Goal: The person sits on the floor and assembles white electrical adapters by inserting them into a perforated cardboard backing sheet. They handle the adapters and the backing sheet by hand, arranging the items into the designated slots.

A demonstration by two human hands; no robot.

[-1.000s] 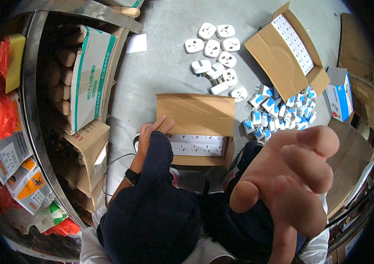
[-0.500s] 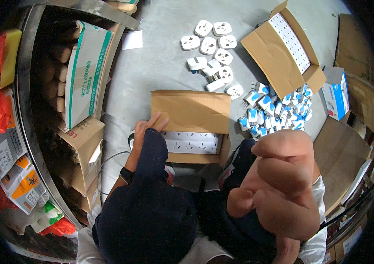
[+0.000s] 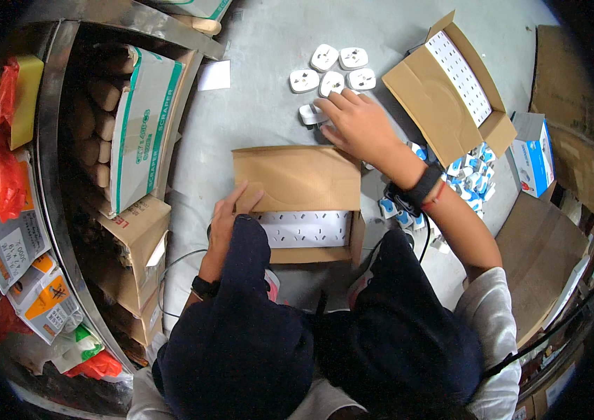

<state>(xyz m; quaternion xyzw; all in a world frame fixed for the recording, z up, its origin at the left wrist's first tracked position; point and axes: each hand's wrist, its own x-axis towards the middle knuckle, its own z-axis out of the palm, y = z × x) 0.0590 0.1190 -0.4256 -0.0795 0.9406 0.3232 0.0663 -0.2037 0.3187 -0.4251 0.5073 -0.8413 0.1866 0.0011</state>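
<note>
My right hand (image 3: 365,131) reaches over the group of white plug adapters on the floor. Its thumb and fingers are apart around the right side of one white adapter (image 3: 309,114), and the hand hides others under it. An open brown carton (image 3: 297,178) stands in front of my knees, its flap raised on the far side. Inside lies a white sheet with slots (image 3: 304,229). Against the carton's left end rests my left hand (image 3: 225,217), fingers stretched onto the flap and nothing held. Beyond my right hand sit several more adapters (image 3: 325,58).
A second open carton (image 3: 437,98) with a white punched sheet stands at the far right. Blue-and-white plugs (image 3: 477,175) lie heaped below it, partly behind my right arm. A metal shelf (image 3: 46,140) with boxes runs along the left. A blue-and-white box (image 3: 531,157) stands right.
My right hand has swung from close in front of the camera, at lower right, out to the white adapters. My left hand stays on the carton. The view has tilted slightly.
</note>
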